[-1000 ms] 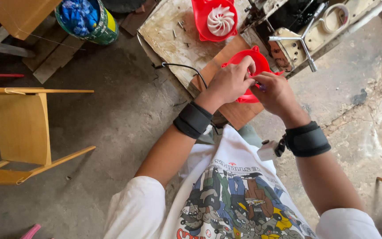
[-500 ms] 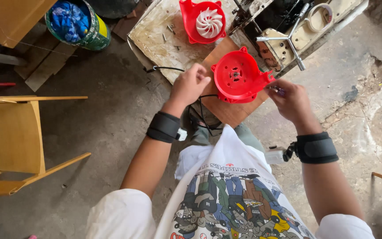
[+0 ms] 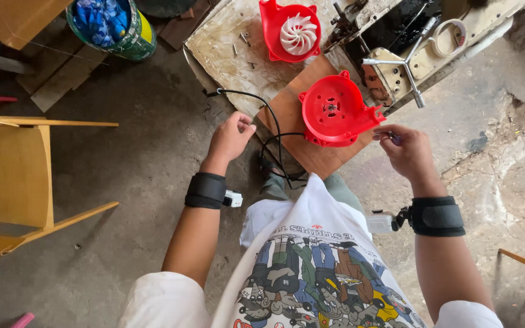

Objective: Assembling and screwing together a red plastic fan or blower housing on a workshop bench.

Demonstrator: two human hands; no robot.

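Observation:
A round red plastic blower housing lies on a brown wooden board, with a black cable running from it. My left hand hovers to the left of the board, fingers loosely curled, holding nothing I can see. My right hand is just right of the housing, thumb and fingers pinched on a small dark part. A second red housing half with a white impeller rests further back on a worn white board.
A metal cross wrench and a tape roll lie in a cluttered tool tray at the back right. A yellow wooden chair stands left. A green bucket with blue contents sits at the back left on the concrete floor.
Both hands have come off the red housing. The left hand drew back to the left; the right hand pulled away to the right, pinching a small part. The housing stays on the board.

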